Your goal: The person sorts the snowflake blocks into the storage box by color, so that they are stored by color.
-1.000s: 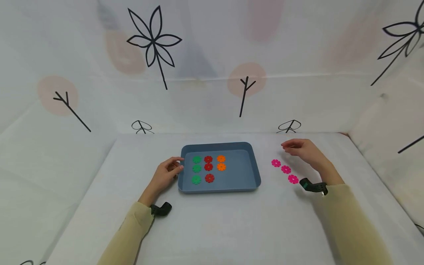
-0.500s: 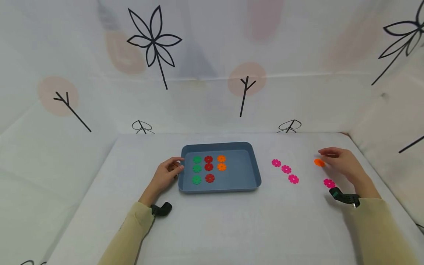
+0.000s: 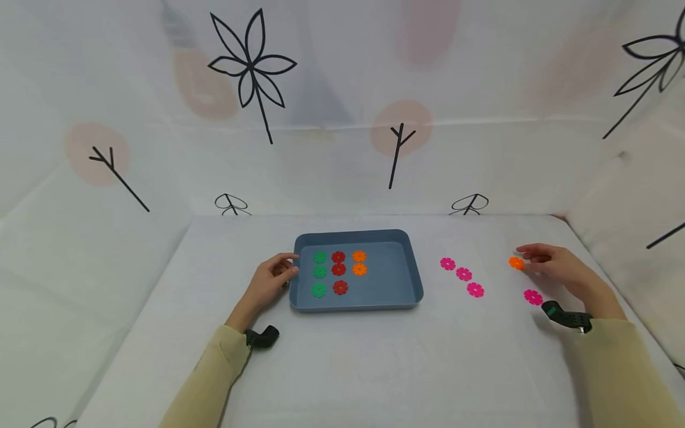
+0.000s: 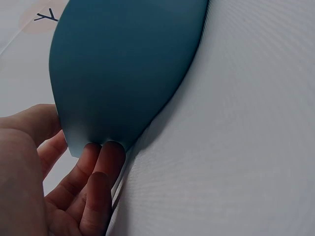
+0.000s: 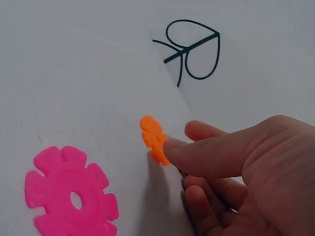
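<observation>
A blue-grey tray (image 3: 389, 279) lies on the table, with green (image 3: 319, 272), red (image 3: 339, 270) and orange (image 3: 360, 269) notched plastic discs in columns inside it. At its left end my left hand (image 3: 269, 280) holds the rim; in the left wrist view the fingertips (image 4: 112, 152) press the outer wall (image 4: 128, 73). Far to the right, my right hand (image 3: 569, 273) pinches an orange notched disc (image 5: 153, 138) between thumb and fingers. That disc stands tilted, its edge lifted from the cloth. Part of it is hidden by the thumb (image 5: 197, 155).
Between tray and right hand, three pink discs (image 3: 464, 274) lie in a slanting row. Another pink disc (image 3: 533, 297) sits just below the right hand, near the wrist strap (image 3: 567, 318). A patterned cloth wall (image 3: 332, 160) rises behind the table.
My right hand has moved right, from above the pink row to the orange disc, and now pinches it. The left hand stays on the tray.
</observation>
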The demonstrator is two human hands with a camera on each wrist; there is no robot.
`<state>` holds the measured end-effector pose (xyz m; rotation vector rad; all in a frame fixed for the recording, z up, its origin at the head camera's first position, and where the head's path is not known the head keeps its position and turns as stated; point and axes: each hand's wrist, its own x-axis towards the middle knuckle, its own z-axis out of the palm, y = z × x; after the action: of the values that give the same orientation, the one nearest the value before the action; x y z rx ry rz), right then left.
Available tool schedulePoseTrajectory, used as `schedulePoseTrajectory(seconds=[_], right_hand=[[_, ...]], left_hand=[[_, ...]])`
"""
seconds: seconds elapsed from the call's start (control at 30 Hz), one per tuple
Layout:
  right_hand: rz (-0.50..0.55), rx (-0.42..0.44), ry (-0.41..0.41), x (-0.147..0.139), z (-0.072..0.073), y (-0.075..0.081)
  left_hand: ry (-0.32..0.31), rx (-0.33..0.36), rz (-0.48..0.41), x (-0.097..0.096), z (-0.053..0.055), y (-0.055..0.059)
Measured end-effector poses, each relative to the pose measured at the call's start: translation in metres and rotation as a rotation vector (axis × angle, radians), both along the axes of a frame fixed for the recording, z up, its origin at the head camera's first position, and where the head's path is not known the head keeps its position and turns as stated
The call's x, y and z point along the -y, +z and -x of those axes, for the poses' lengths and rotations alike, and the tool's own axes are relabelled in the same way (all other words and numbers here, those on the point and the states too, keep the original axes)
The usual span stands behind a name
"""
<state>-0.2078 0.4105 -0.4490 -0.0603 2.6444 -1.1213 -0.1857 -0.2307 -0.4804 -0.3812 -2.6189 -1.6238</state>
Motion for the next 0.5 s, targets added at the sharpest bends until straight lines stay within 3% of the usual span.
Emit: schedulePoseTrajectory(seconds=[0.5], right_hand=[[0.011, 0.027, -0.134, 0.01, -0.007, -0.004]], left_hand=[[0.007, 0.023, -0.008, 0.0, 0.0, -0.001]])
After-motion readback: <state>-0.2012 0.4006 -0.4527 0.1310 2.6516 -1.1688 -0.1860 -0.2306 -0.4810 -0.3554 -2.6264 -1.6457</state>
